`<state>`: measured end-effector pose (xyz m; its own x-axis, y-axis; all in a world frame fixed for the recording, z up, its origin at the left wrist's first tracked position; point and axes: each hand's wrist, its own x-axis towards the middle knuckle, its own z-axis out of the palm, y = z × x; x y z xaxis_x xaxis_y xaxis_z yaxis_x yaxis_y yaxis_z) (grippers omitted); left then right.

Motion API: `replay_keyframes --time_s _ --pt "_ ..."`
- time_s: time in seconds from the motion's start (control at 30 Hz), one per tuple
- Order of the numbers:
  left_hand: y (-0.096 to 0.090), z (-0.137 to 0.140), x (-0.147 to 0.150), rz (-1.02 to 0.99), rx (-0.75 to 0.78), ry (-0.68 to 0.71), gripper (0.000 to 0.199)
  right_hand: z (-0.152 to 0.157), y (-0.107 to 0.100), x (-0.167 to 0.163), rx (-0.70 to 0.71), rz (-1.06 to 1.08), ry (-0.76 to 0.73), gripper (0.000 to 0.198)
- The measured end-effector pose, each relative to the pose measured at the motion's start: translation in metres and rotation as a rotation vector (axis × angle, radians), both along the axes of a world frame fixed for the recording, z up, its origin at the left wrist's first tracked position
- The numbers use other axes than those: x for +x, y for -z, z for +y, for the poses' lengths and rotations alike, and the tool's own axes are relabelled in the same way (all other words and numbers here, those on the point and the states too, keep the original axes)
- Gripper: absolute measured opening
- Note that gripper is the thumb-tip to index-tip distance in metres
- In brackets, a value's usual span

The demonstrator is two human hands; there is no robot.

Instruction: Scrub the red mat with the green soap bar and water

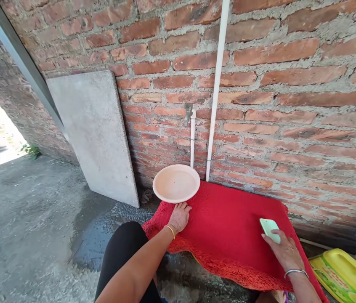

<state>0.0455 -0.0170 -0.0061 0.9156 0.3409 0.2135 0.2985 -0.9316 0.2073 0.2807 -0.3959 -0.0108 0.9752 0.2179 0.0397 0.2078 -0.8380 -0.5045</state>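
Observation:
A red cloth (228, 227) with a lacy, ruffled edge is spread over a low table. My left hand (180, 216) lies on its left part, fingers forward, just at the near rim of a pale pink basin (176, 183); whether the fingertips touch the rim, I cannot tell. In my right hand (287, 250) is a flat, pale green scrub brush (269, 229), with fingers and thumb around its near end. The brush is above or on the right part of the cloth, and its underside is hidden. Only the basin's bare inside shows.
A yellow jug (344, 273) stands at the lower right. Behind the table are a brick wall (279, 109), a tap (188, 113) and white pipes (216, 92). A grey slab (92, 134) leans at left, beside wet concrete floor (99, 240).

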Motion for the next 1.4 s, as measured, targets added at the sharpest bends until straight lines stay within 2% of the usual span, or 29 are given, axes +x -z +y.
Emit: replay_keyframes --time_s 0.23,0.37,0.47,0.57,0.7,0.8,0.87,0.93,1.0,1.07,1.2,1.3,1.37,1.4 --pt "0.002 0.000 -0.001 -0.009 0.015 0.000 0.038 0.000 -0.005 -0.003 0.041 0.115 0.027 0.066" --pt "0.004 0.000 -0.002 -0.014 0.015 0.000 0.039 -0.003 -0.003 -0.003 0.044 0.108 0.058 0.064" --pt "0.007 -0.002 -0.002 -0.017 0.009 -0.003 0.041 0.013 -0.008 -0.011 0.035 0.076 0.077 0.060" --pt "0.010 -0.003 0.000 -0.014 0.004 -0.013 0.043 0.064 -0.024 -0.029 0.066 0.092 0.028 0.054" --pt "0.013 -0.004 0.000 0.001 -0.015 -0.022 0.045 0.169 -0.046 -0.060 0.032 0.151 -0.134 0.043" --pt "0.012 -0.005 -0.001 0.007 -0.039 -0.027 0.048 0.239 -0.049 -0.080 -0.034 0.135 -0.211 0.038" --pt "0.012 -0.004 -0.001 0.016 -0.057 -0.037 0.049 0.267 -0.045 -0.088 -0.054 0.112 -0.237 0.036" --pt "0.012 -0.003 -0.002 0.034 -0.073 -0.040 0.050 0.277 -0.041 -0.087 -0.072 0.083 -0.259 0.034" --pt "0.012 -0.003 -0.002 0.049 -0.078 -0.033 0.051 0.266 -0.039 -0.077 -0.089 0.067 -0.256 0.034" --pt "0.013 -0.002 -0.001 0.060 -0.075 -0.025 0.052 0.237 -0.040 -0.059 -0.106 0.070 -0.215 0.035" --pt "0.010 -0.004 0.001 0.071 -0.071 -0.022 0.053 0.139 -0.051 -0.013 -0.153 0.105 -0.059 0.042" --pt "0.007 -0.006 0.001 0.068 -0.063 -0.023 0.052 0.065 -0.062 0.018 -0.164 0.102 0.130 0.045" --pt "0.006 -0.007 0.001 0.068 -0.061 -0.017 0.052 0.036 -0.067 0.029 -0.165 0.082 0.236 0.041" --pt "0.007 -0.007 0.001 0.068 -0.061 -0.015 0.052 0.032 -0.068 0.032 -0.159 0.064 0.254 0.039"
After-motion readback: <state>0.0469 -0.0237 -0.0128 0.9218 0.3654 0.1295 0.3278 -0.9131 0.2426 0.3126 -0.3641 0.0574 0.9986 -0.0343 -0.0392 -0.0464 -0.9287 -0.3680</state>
